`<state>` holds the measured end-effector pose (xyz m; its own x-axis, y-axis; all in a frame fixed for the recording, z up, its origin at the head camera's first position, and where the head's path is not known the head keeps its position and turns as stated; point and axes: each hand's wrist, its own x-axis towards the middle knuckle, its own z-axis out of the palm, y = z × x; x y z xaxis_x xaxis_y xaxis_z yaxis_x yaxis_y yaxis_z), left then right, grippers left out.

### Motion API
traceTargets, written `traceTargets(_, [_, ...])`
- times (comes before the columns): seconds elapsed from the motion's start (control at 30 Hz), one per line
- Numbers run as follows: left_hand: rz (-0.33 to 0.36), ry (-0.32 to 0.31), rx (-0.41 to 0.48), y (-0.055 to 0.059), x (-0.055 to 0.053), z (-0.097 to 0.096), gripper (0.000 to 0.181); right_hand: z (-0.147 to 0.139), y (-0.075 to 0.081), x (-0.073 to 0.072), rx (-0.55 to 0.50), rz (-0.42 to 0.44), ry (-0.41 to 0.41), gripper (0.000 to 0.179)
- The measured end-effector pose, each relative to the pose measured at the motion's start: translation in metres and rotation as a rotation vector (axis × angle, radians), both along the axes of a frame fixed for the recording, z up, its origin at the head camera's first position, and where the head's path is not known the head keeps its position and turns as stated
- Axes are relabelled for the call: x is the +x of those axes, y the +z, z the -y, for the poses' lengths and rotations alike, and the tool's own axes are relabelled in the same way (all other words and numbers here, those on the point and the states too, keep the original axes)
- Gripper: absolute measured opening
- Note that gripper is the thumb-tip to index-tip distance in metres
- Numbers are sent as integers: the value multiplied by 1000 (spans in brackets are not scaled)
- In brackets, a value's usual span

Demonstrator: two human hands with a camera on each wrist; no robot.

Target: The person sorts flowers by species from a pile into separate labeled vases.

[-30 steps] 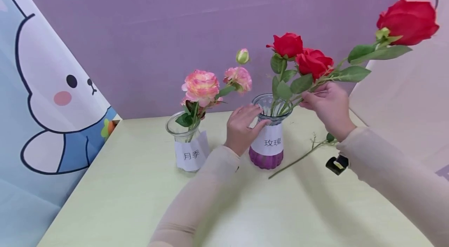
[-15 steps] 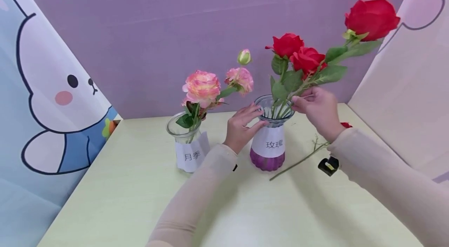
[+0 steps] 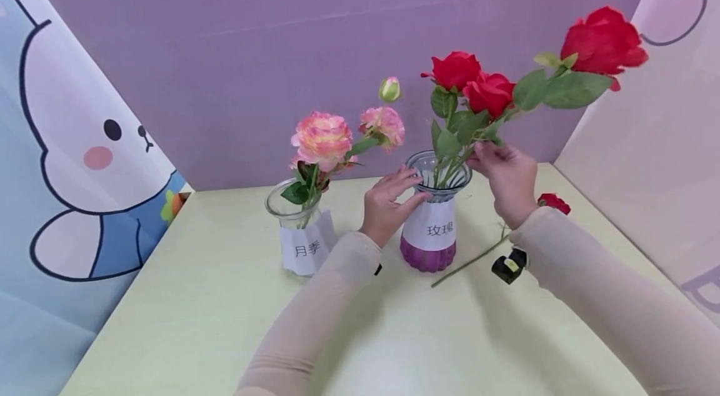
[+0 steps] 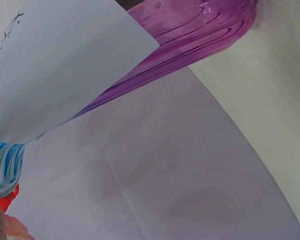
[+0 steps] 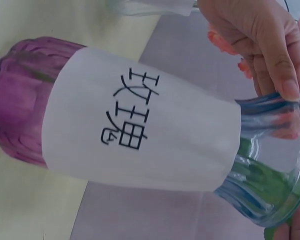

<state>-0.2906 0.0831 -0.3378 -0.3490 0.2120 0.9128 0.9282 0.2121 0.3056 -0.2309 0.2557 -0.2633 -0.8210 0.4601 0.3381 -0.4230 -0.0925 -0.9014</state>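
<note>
A glass vase (image 3: 429,257) with a purple base and a white paper label stands on the table. My left hand (image 3: 388,205) holds its neck, the thumb on the near side below the rim, as the right wrist view shows. Two red roses (image 3: 458,70) stand in the vase. My right hand (image 3: 509,177) pinches the stem of another red rose (image 3: 604,43), which leans far to the right. That stem's lower end lies among the leaves at the vase mouth; whether it is inside is hidden. In the left wrist view the purple vase base (image 4: 210,30) fills the top.
Left of my left hand stands a clear glass vase (image 3: 281,205) with pink flowers (image 3: 323,137) and a white label. Another red rose (image 3: 554,202) lies on the table (image 3: 197,308) behind my right wrist. A purple backdrop (image 3: 253,59) rises behind.
My right hand has moved left and slightly down, bringing the rose closer to the vase. Its bloom has swung left, then tipped a little rightward. My left hand stays on the vase.
</note>
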Motion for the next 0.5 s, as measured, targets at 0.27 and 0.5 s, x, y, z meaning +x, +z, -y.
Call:
traceTargets(0.27, [-2,-3,12,-3,-1,-1,29,-6,-1,2,50,57,19,22])
traceTargets(0.5, [14,-17,19,-2,0,-2,29,-8,-3,3,317,296,-41,8])
